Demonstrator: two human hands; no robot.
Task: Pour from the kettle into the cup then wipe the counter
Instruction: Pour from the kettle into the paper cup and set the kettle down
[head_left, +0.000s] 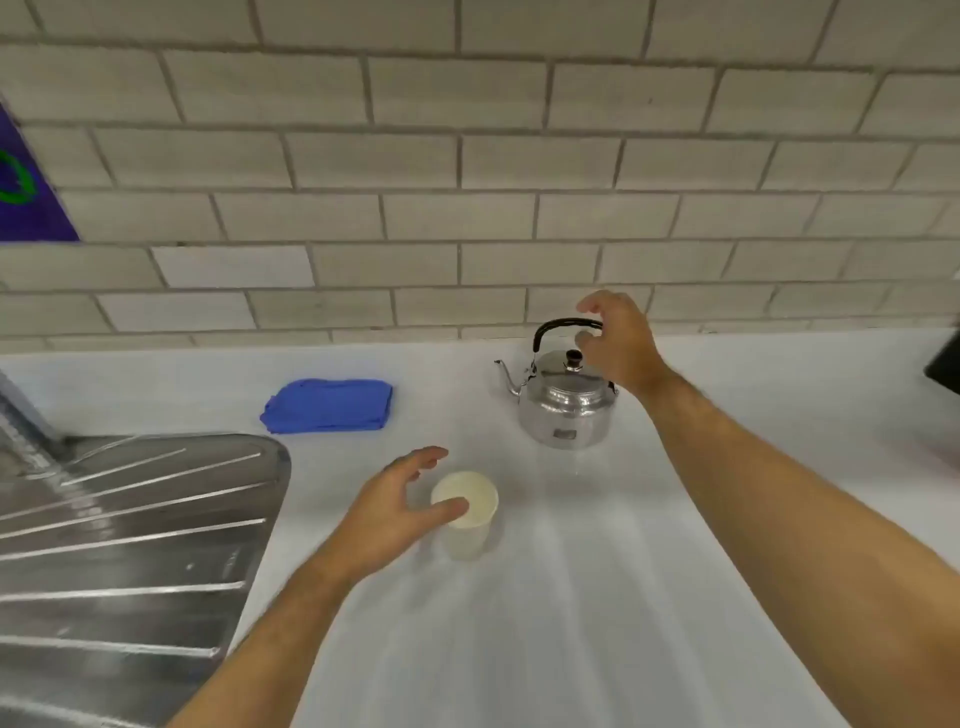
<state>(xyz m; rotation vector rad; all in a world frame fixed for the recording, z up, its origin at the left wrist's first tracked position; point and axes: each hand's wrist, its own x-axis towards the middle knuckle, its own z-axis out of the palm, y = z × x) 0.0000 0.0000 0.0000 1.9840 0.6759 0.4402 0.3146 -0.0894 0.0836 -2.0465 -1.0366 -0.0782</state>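
A tiled wall (467, 156) of pale bricks runs along the back edge of the white counter (571, 597), which fills most of the view. At the counter's left edge sits a steel draining board (119, 545) with raised ribs, reaching from the front edge about halfway back. A purple sign (26, 192) with a green mark shows on the wall at the far left, and a dark object (945, 364), cut off by the frame, lies at the counter's right edge.

The steel kettle (566, 410) stands upright near the back edge, right of centre, its spout pointing left, its lid on and its black handle raised over the top. A folded blue cloth (330, 405) lies flat to the left of the kettle, well apart from it and near the draining board's back corner. The pale cup (465, 514) stands upright in the middle of the counter, nearer the front than the kettle and cloth.

The right hand (618, 343) is over the kettle's right side, fingers curled wide around the handle's right end but not closed on it. The left hand (395, 509) is spread wide just beside the cup on its left, the thumb overlapping the cup's rim; whether it touches cannot be told. Both forearms are bare.
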